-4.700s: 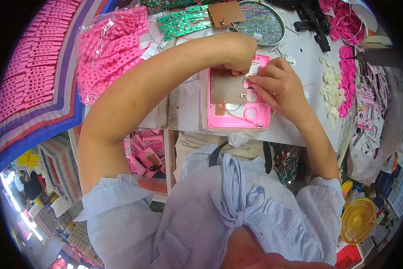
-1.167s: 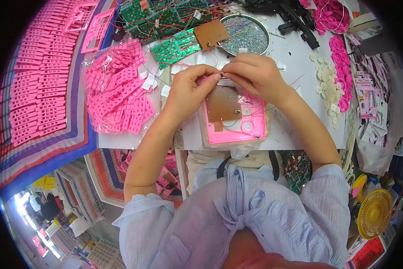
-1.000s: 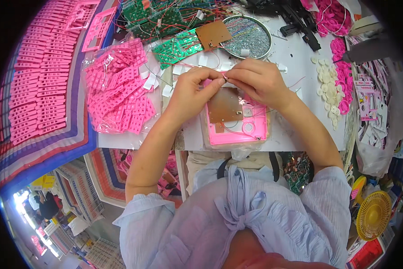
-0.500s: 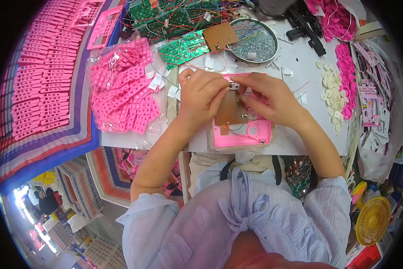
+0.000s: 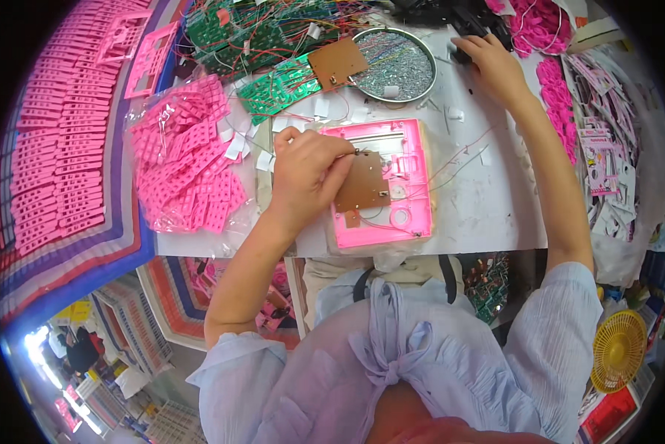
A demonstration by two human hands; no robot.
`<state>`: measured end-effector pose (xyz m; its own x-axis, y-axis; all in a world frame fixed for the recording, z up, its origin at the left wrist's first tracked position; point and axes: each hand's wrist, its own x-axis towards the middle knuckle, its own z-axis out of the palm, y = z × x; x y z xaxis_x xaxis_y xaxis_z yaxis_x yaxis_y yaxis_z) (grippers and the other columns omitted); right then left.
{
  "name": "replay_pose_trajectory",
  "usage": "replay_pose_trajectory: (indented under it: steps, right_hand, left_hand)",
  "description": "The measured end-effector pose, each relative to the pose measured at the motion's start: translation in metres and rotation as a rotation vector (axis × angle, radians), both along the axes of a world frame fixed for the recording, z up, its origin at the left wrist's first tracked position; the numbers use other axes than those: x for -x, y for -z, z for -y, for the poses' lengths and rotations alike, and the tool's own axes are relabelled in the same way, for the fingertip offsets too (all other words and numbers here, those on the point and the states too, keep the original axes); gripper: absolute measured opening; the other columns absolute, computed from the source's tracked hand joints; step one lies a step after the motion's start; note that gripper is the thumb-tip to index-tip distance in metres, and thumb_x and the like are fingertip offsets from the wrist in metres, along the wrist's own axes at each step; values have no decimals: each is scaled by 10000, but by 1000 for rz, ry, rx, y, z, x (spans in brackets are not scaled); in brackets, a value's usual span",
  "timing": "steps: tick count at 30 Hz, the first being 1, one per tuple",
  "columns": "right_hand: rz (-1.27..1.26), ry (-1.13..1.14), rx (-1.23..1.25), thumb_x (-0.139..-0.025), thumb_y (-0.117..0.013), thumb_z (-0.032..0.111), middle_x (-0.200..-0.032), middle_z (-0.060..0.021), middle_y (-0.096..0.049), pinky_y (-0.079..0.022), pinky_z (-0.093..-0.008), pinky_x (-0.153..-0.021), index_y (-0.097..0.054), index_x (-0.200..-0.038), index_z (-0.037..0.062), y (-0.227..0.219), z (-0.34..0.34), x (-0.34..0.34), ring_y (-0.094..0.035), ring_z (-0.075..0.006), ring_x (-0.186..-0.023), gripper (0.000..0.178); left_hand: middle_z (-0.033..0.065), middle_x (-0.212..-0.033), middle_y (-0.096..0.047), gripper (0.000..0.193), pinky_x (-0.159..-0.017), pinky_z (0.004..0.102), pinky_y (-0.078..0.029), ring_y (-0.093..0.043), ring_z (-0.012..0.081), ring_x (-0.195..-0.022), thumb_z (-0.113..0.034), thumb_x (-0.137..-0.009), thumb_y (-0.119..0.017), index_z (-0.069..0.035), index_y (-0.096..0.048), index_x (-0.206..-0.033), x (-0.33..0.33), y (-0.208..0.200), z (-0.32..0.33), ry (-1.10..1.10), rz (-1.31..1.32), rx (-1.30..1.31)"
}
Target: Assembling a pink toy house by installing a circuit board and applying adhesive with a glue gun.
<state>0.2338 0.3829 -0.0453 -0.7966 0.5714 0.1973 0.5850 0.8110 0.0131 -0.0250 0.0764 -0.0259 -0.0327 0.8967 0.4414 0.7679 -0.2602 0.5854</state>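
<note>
In front of me lies a pink plastic case (image 5: 425,194) with its inside facing up. Inside it, a brown circuit board (image 5: 365,181) sits toward the left, with thin wires running off it. The fingers of my left hand (image 5: 303,174) are pinched at the board's upper left edge. My right hand (image 5: 495,70) is stretched to the far right of the table, its fingers bent down over a small dark thing (image 5: 461,55) beside black plastic parts (image 5: 488,21). What those fingers hold is mostly hidden.
A round tin of small metal pieces (image 5: 402,70) stands behind the case. Green circuit boards with wires (image 5: 280,87) lie back left. A bag of pink button strips (image 5: 188,155) is at left, beside stacked pink parts (image 5: 69,155). Bright pink pieces (image 5: 556,100) line the right.
My right hand has left the case and moved far right to the black parts. My left hand stays at the board's edge. The whole view has shifted slightly.
</note>
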Motion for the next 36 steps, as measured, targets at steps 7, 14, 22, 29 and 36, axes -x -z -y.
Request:
replay_pose_trajectory:
  steps: [7,14,22,29,36]
  right_hand:
    - [-172,25,48,-758,-664,-39,-1219,-74,-623,-526,-410,-886,-638,-1157,88,-24,43,-21,-591,-323,-1130,419]
    - [-987,35,223,-805,-782,-53,-1182,-107,-646,-601,-296,-803,-618,-1179,11,-50,134,-32,-662,-173,-992,414]
    - [-1364,111,809,-821,-723,-102,-1255,-144,-616,-588,-291,-858,-557,-1189,8,-17,140,-53,-624,-179,-1081,419]
    - [-1513,201,924,-827,-727,-50,-1258,-147,-621,-618,-341,-794,-565,-1209,14,-21,151,-89,-635,-196,-1080,419]
    - [-1371,498,743,-844,-785,94,-1019,-55,-659,-569,-279,-659,-616,-1156,24,-73,171,-210,-651,-125,-808,362]
  left_hand:
    - [15,-862,-697,83,-819,366,-362,-630,198,-783,-111,-846,-723,-110,-676,-914,1,3,5,-31,15,6]
    - [30,-853,-693,74,-822,361,-380,-641,210,-781,-107,-856,-717,-93,-683,-920,0,8,6,-57,104,14]
    - [44,-833,-684,76,-832,353,-397,-632,211,-750,-77,-853,-716,-82,-672,-914,-2,9,8,-36,111,-11]
    - [64,-815,-669,76,-826,351,-414,-612,215,-721,-28,-852,-694,-57,-662,-915,-5,2,9,-53,108,15]
    - [112,-854,-663,92,-743,364,-463,-584,251,-769,-17,-882,-651,-8,-677,-970,-2,13,11,-20,108,-5]
